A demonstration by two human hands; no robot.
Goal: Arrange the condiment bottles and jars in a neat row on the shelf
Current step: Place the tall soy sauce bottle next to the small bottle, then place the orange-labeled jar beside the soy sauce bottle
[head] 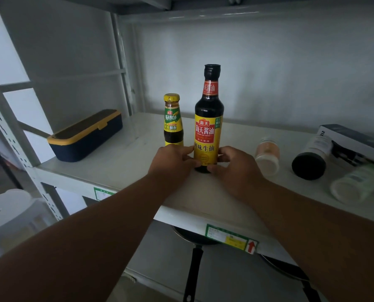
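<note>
A tall dark soy sauce bottle [208,118] with a yellow and red label stands upright on the white shelf [125,162]. My left hand [173,162] and my right hand [234,166] grip its base from both sides. Just behind and to its left stands a smaller sauce bottle [173,120] with a yellow cap. To the right, three jars lie on their sides: a pale jar [267,155], a jar with a black lid [312,158] and a white jar with a greenish label [356,182].
A dark blue box with a yellow rim [85,136] sits at the shelf's left. A black and white carton [353,142] lies at the far right. Frying pans [194,253] rest on the shelf below. White plastic stools [9,214] stand at the lower left.
</note>
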